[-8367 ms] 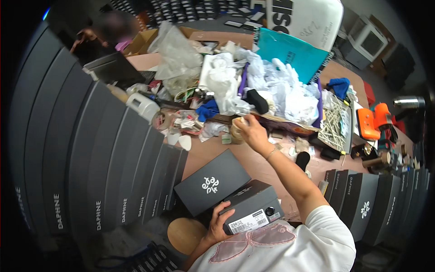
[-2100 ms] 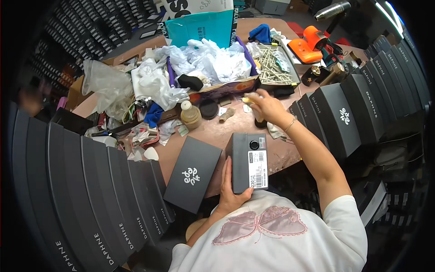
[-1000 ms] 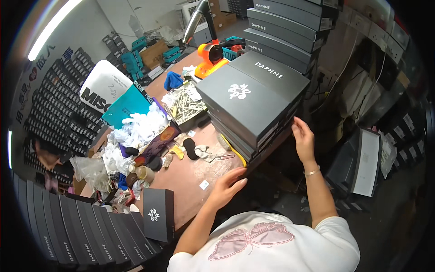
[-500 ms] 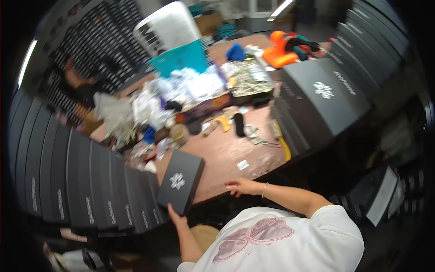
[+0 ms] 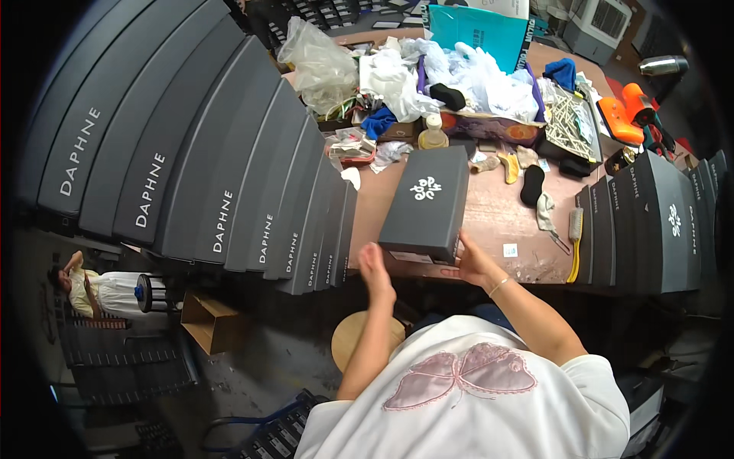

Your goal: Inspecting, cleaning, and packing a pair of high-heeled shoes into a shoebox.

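A dark grey lidded shoebox (image 5: pixel 424 195) with a white emblem on top sits near the table's front edge. My right hand (image 5: pixel 475 266) grips its near right corner, thumb up along the side and fingers at the lower edge. Beside the near left corner is my left hand (image 5: pixel 375 274), its fingers stretched out and held together; whether it touches the box I cannot tell. A small white label (image 5: pixel 510 250) lies on the table (image 5: pixel 489 222) to the right of the box.
Tall stacks of grey boxes (image 5: pixel 202 168) rise on the left, and more boxes (image 5: pixel 646 222) stand at right. A yellow-handled brush (image 5: pixel 575 249), a bottle (image 5: pixel 433 131), white wrapping (image 5: pixel 478 76) and an orange tape dispenser (image 5: pixel 623 115) lie around. Another person (image 5: pixel 99 291) is far left.
The view has swung left. The shoebox stands farther from the left stack and squarer to me. My right hand has come from over the table to the box's corner.
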A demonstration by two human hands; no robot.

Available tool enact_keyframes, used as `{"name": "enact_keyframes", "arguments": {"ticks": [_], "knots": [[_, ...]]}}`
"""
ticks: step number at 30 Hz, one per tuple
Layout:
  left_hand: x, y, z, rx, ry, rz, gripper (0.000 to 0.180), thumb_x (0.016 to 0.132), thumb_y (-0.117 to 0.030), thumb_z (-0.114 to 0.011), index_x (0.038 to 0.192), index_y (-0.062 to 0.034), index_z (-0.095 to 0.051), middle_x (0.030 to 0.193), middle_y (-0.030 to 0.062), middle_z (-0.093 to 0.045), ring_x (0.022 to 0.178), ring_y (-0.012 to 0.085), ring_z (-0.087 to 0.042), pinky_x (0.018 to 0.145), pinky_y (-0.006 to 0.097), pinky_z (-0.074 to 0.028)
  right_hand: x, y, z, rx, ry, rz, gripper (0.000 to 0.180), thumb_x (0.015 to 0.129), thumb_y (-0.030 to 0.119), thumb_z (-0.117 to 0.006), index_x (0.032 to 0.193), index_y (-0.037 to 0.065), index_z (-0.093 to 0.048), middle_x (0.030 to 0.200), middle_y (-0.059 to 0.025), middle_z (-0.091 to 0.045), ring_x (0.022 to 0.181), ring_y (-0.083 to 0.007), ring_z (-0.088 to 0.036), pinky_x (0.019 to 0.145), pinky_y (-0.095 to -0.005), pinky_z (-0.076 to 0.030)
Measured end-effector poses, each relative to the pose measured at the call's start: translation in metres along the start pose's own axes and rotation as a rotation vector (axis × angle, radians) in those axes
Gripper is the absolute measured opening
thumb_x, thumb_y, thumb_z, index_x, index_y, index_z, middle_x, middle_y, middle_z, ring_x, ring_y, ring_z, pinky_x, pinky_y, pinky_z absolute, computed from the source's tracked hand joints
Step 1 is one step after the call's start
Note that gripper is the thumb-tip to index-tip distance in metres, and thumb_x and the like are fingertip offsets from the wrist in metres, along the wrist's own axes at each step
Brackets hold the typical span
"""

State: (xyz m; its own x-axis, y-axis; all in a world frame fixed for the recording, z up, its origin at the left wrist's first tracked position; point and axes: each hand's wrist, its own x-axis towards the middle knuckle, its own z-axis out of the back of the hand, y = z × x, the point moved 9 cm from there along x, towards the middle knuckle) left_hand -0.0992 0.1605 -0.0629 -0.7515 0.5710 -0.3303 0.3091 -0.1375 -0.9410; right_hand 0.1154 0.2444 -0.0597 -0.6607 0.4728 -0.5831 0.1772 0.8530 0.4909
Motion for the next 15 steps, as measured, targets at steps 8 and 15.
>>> {"name": "enact_keyframes", "arguments": {"ticks": [8, 15], "knots": [[-0.008, -0.003, -0.117, -0.265, 0.768, 0.536, 0.063, 0.094, -0.057, -0.035, 0.138, -0.0130, -0.040, 0.131, 0.0077, -0.052, 0.117, 0.0280, -0.053, 0.093, 0.048, -0.046, -0.025, 0.027, 0.038, 0.082, 0.005, 0.017, 0.067, 0.088, 0.065, -0.048, 0.136, 0.020, -0.039, 0.114, -0.0104, -0.060, 0.104, -0.0220, -0.056, 0.082, -0.0390, -0.051], [-0.072, -0.046, -0.152, -0.004, 0.769, 0.535, 0.065, 0.095, -0.063, -0.022, 0.137, -0.0174, -0.042, 0.132, 0.0057, -0.051, 0.114, 0.0250, -0.056, 0.087, 0.048, -0.050, -0.078, 0.087, 0.043, -0.007, 0.079, 0.068, 0.068, 0.090, 0.062, -0.044, 0.133, 0.009, -0.041, 0.104, -0.0204, -0.060, 0.086, -0.0236, -0.063, 0.070, -0.0345, -0.057]]}}
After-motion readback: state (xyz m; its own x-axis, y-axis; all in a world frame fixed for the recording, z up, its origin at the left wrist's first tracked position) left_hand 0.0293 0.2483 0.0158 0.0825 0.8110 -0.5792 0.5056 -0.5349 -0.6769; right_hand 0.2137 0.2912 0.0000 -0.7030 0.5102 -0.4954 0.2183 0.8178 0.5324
